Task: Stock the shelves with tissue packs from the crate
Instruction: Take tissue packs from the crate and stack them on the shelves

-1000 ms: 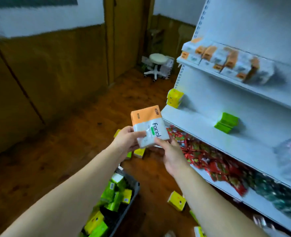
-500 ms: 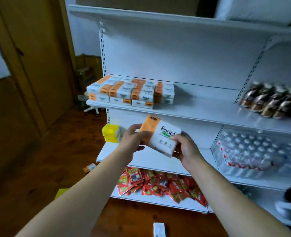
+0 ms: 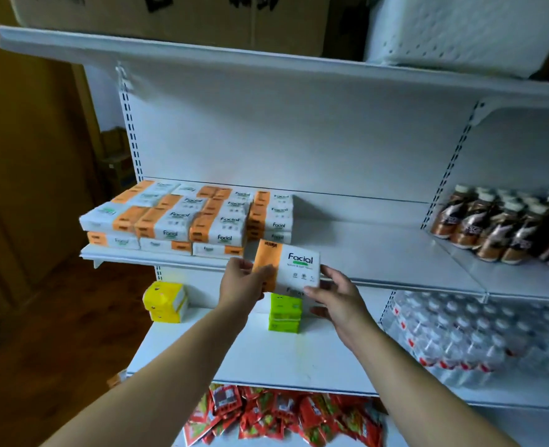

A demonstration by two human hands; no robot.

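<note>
Head camera, looking forward and down at white shop shelving: a white and orange tissue pack marked "Facial" is held in the air just in front of the middle shelf, at its front edge, immediately right of the stacked tissue packs already filling the shelf's left end. The crate is not in view. The likely trouble from here is the landing. The pack sits tilted and half over the lip, so if it is let go too soon it could tip forward and drop onto the green packs on the shelf below. Pushed in too hard, it could knock the narrow pile beside it out of line. The left hand pinches the pack's orange end, thumb on top and fingers underneath. The right hand holds the white lower right corner between thumb and forefinger, its grip looser, with the remaining fingers spread and touching nothing. Yellow packs stand on the lower shelf at left, brown bottles on the neighbouring shelf at right, wrapped water bottles under those, and red sachets at the bottom.
</note>
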